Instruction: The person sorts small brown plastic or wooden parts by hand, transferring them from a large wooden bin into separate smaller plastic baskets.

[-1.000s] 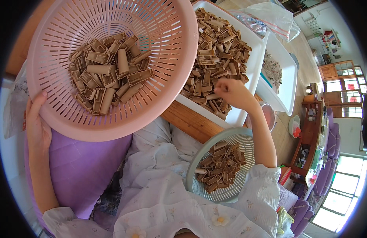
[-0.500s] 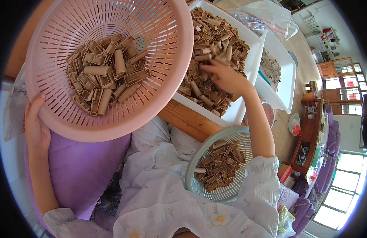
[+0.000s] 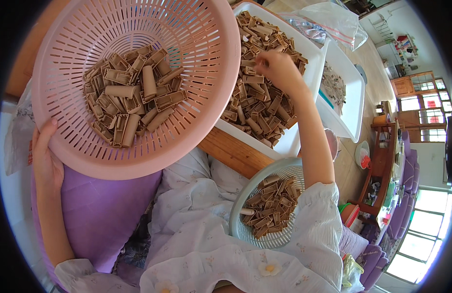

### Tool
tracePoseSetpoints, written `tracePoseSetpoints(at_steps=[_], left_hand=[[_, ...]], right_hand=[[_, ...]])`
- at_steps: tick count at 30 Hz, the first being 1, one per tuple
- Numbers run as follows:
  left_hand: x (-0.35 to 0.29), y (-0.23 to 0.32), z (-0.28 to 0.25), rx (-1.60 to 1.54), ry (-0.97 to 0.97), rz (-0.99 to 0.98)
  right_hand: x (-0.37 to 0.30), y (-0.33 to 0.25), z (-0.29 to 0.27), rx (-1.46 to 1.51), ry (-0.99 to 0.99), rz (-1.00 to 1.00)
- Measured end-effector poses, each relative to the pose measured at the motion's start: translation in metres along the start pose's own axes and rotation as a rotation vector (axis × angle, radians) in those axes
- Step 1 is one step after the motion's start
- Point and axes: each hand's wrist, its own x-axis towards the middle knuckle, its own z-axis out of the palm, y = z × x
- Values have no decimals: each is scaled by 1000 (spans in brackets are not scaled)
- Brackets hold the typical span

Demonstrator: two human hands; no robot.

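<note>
My left hand grips the lower left rim of a pink plastic basket, thumb on the rim and fingers underneath. The slotted basket tilts toward me and holds a heap of tan plastic pieces, trough-shaped with hollow backs. Over a white tray filled with the same sort of tan pieces, my right hand hovers with curled fingers. Whatever lies in those fingers, if anything, is hidden. By my right forearm, a grey-green colander contains more tan pieces.
A second white tray with thin scraps stands beyond the first. Clear plastic bags lie at the far side. A wooden board edge runs under the tray, and a purple cushion sits below the pink basket.
My right hand has moved slightly away from me over the pile, and its fingers have gone from stretched to curled. The pink basket has shifted slightly, with my left hand still on it.
</note>
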Motion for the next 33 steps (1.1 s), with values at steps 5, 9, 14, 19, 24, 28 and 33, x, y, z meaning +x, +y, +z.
tracePoseSetpoints(at_steps=[5, 9, 14, 19, 24, 28, 33], left_hand=[[1, 0, -3, 6, -2, 5], [1, -1, -3, -1, -4, -12], [0, -1, -3, 6, -6, -3], [0, 0, 1, 14, -8, 4], [0, 0, -2, 3, -7, -9], [-1, -1, 0, 9, -9, -2], [2, -4, -8, 3, -3, 1]], right_hand=[[-10, 6, 22, -68, -96, -45], [-6, 7, -5, -82, -100, -53], [-7, 33, -20, 72, 169, 57], [-19, 38, -2, -263, -120, 115], [-19, 43, -9, -512, -188, 37], [-22, 46, -19, -333, -68, 32], [-25, 42, -12, -60, -126, 24]])
